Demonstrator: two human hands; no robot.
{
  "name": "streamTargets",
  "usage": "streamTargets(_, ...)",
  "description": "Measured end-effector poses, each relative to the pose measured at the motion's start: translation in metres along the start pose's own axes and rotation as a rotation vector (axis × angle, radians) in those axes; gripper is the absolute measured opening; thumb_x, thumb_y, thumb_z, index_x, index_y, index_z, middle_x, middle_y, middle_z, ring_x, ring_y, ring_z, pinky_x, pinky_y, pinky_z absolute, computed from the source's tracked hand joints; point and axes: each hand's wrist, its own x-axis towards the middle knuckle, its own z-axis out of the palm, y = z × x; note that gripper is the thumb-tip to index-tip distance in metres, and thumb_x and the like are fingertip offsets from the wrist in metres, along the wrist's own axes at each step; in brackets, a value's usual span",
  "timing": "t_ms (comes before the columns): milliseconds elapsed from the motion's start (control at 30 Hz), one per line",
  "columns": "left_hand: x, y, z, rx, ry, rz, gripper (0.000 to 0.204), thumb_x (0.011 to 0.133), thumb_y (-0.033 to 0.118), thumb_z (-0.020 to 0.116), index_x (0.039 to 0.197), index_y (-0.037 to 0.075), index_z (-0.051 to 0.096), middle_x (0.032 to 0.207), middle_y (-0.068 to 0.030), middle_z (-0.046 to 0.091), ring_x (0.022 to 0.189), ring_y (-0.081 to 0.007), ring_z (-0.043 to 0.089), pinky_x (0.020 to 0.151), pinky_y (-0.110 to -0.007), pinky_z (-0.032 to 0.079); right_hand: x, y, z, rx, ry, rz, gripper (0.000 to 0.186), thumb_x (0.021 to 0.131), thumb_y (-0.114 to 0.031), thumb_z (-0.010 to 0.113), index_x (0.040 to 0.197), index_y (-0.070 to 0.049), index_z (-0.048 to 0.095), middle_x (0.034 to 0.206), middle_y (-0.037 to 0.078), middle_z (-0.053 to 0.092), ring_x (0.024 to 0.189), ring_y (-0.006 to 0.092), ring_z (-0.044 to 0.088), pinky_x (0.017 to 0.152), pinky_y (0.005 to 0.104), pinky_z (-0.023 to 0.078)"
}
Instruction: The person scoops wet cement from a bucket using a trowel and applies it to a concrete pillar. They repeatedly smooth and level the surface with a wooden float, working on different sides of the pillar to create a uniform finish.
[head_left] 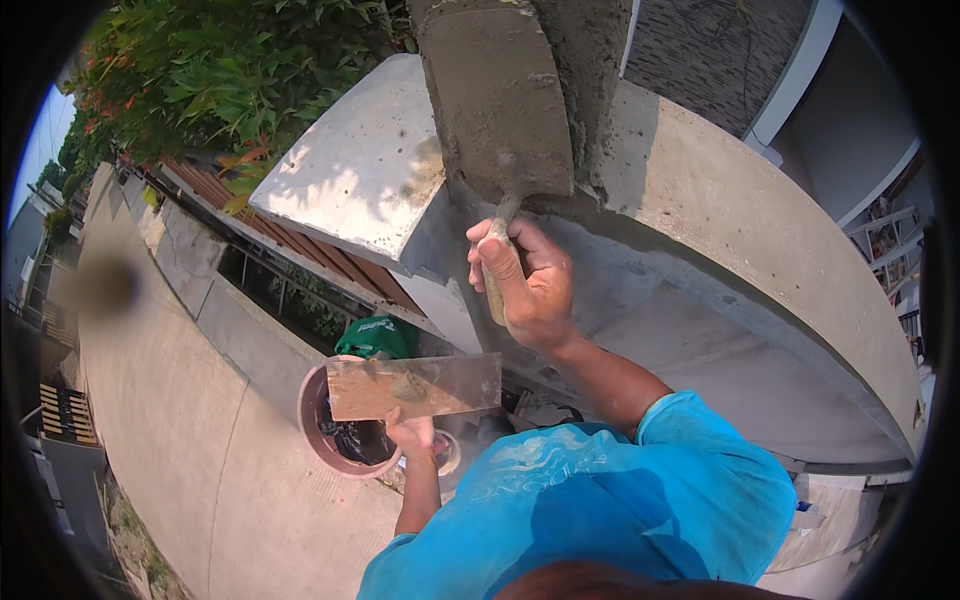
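My right hand [530, 290] is closed around the handle of a trowel [500, 110], whose grey, cement-coated blade lies on a rough strip of wet mortar [590, 70] at the top centre. Lower down, my left hand [410, 432] grips the near edge of a rectangular wooden board [455, 380] carrying a small lump of mortar [408, 385]. The board is over a pink-brown tub [315, 430] with black plastic inside. A white concrete block [340, 160] stands just left of the trowel.
A curved concrete wall top [760, 260] runs right. Bushes [190, 80] and a brown slatted fence [290, 250] are at upper left. A green bag [375, 340] lies behind the tub. A concrete pavement [170, 400] stretches along the left.
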Motion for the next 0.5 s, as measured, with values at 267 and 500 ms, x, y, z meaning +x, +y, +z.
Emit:
streamTargets(267,0.010,0.006,0.005,0.076,-0.002,0.002,0.064,0.077,0.014,0.062,0.140,0.001,0.052,0.139,-0.0149,0.058,0.133,-0.0345,0.051,0.118,-0.051,0.033,-0.023,0.021,-0.014,0.057,0.002,0.042,0.028,0.106,-0.025,0.057,0.110,0.002,0.062,0.091,0.006,0.064,0.075,0.0119,0.059,0.068,0.0283,0.050)
streamTargets(500,0.014,0.012,0.001,0.035,0.038,0.008,0.069,0.076,0.011,0.062,0.143,0.006,0.049,0.143,-0.0114,0.054,0.139,-0.0329,0.045,0.120,-0.058,0.028,-0.062,0.042,-0.018,-0.043,0.020,0.024,0.026,0.105,-0.024,0.056,0.110,0.001,0.060,0.087,0.005,0.063,0.075,0.0094,0.059,0.066,0.0265,0.050)
